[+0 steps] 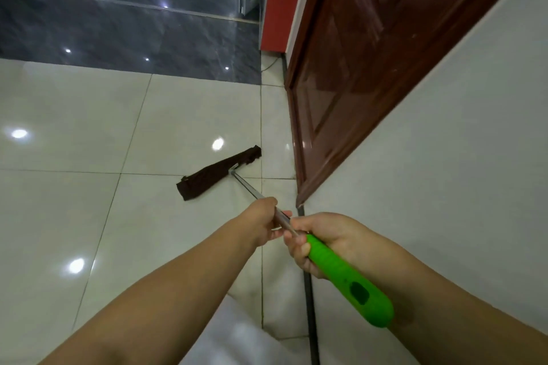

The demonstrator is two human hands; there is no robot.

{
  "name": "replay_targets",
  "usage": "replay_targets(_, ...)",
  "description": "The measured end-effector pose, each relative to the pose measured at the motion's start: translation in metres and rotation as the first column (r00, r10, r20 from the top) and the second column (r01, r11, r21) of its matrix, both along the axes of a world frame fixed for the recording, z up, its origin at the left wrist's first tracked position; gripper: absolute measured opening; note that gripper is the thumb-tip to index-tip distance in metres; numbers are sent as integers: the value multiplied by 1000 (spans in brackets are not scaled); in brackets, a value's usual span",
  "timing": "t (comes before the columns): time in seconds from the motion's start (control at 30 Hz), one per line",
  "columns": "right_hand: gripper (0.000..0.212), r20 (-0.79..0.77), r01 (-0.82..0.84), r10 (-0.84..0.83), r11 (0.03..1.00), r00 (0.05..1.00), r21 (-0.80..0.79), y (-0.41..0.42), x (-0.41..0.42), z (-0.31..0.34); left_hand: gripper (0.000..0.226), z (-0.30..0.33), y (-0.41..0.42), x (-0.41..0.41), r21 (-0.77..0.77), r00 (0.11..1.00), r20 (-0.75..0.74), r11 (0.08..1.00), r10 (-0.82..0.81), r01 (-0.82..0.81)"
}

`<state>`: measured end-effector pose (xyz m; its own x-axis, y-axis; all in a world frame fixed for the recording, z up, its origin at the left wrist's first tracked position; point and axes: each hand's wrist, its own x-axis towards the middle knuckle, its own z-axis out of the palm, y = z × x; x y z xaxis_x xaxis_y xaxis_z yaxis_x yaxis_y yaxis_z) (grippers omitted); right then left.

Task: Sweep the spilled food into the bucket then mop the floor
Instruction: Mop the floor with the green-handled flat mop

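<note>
Both hands hold a mop. The left hand (262, 221) grips the thin metal pole (252, 190). The right hand (318, 241) grips the green handle (347, 278) just behind it. The dark mop head (218, 172) lies flat on the shiny white tile floor (74, 201), near the brown door (370, 53) at the floor's right edge. A dark tiled step (118, 27) runs along the floor's far edge.

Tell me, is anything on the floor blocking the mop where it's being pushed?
Nothing visible does. The dark mop head lies flat on bare white floor tiles, with open tiles around it. The brown door stands off to its right, apart from it. The left hand and right hand both grip the handle.
</note>
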<state>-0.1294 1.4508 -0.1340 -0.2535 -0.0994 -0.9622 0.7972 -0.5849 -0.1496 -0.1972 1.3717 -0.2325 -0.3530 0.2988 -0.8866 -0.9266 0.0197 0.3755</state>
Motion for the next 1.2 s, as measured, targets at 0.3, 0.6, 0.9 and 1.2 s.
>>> replay_targets(0.3,18,-5,-156,157,984,988,81,-8,13,-2,28,3,1,14,-79,1000,0,997,4,-4)
replay_targets(0.6,25,-12,-293,300,937,954,189,-11,-59,-5,22,-4,-4,-55,-51,999,-36,999,3,-5)
replay_targets(0.9,21,7,-319,322,932,947,176,-19,-186,5,13,-1,-14,-182,-80,997,-48,996,-52,48)
replay_targets(1.2,18,18,-272,272,953,962,135,-18,-292,-7,27,-3,-18,-289,-89,999,-34,996,-15,12)
